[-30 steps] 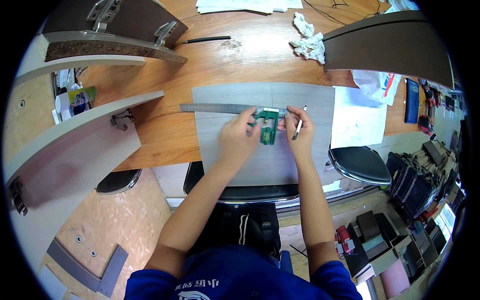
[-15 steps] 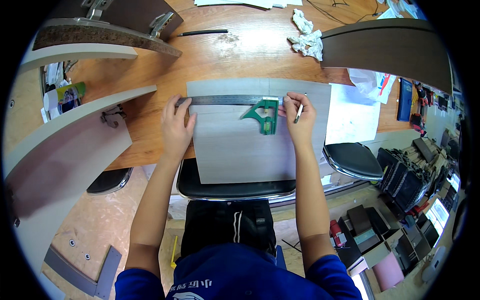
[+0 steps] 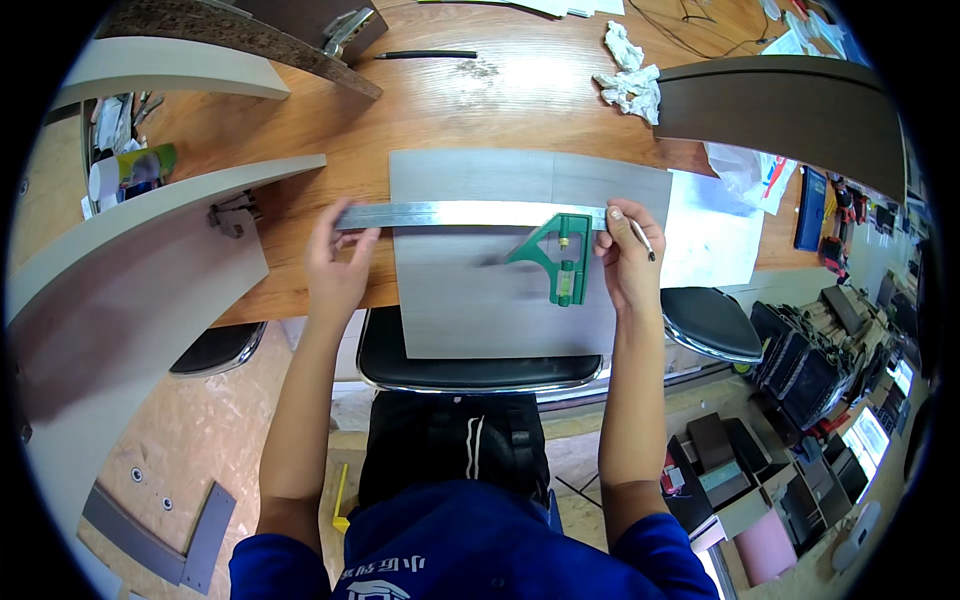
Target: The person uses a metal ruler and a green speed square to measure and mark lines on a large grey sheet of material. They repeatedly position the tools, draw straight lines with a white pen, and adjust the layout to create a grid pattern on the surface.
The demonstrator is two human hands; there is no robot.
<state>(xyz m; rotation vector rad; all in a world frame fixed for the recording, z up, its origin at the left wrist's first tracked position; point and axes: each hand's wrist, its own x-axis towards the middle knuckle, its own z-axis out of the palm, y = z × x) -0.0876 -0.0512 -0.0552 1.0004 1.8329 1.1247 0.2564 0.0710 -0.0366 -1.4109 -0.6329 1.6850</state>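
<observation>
Panel: flat grey rectangle (image 3: 480, 300) with a faint grain, lying on the wooden table (image 3: 470, 100) and jutting over its near edge above a black padded stool (image 3: 470, 365).
Square: a combination square; its long steel rule (image 3: 450, 214) is thin, shiny and straight, laid across the panel near the far edge and overhanging it on the left; its green triangular head (image 3: 555, 255) sits on the panel toward the right.
Left hand: (image 3: 338, 265) fingers curled over the rule's left end, pressing it, thumb near the rule's edge.
Right hand: (image 3: 628, 262) fingers closed on the rule's right end just beside the head; a slim pencil (image 3: 643, 238) is tucked between the fingers, pointing right.
Paper: white sheet (image 3: 710, 235) right of the panel, touching its edge.
Rag: crumpled white wad (image 3: 628, 75) on the table, well behind the panel.
Boards: curved pale boards (image 3: 150, 220) at left; a dark brown board (image 3: 790, 100) at right.
</observation>
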